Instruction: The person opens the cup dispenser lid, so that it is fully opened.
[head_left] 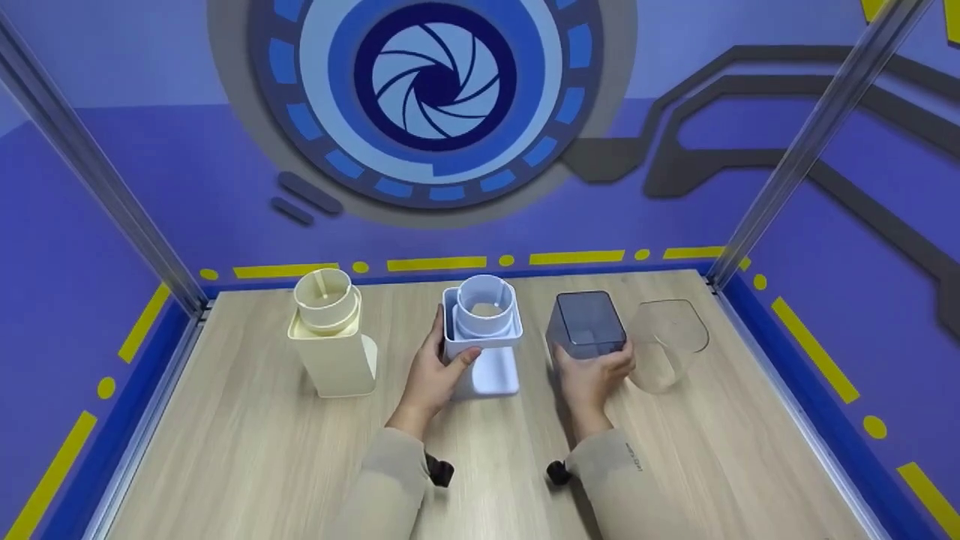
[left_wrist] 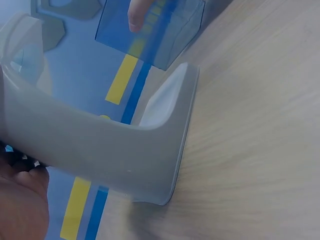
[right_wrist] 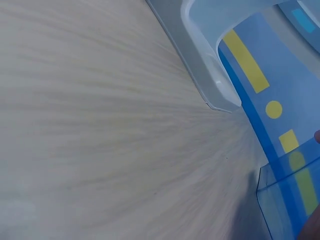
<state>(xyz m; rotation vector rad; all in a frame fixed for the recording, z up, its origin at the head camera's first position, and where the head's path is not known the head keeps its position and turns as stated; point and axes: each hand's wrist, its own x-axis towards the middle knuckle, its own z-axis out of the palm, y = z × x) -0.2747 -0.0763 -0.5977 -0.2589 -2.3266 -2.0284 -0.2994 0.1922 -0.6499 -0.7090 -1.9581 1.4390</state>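
A light-blue plastic stand [head_left: 495, 371] with an upright body, a round collar on top and a flat foot rests on the table in the middle. My left hand [head_left: 431, 379] grips its upper body from the left, thumb across the front. In the left wrist view the stand's foot [left_wrist: 165, 100] touches the tabletop. To the right, my right hand [head_left: 596, 379] holds a see-through blue-grey square container [head_left: 589, 322] between thumb and fingers, low on its near side. In the right wrist view only the lower part of this container [right_wrist: 280, 200] shows.
A cream stand [head_left: 334, 360] of the same shape stands at the left. A clear, rounded container [head_left: 667, 345] is right beside my right hand. A blue printed wall [head_left: 450, 240] closes off the back, and metal posts [head_left: 795, 165] rise at the rear corners.
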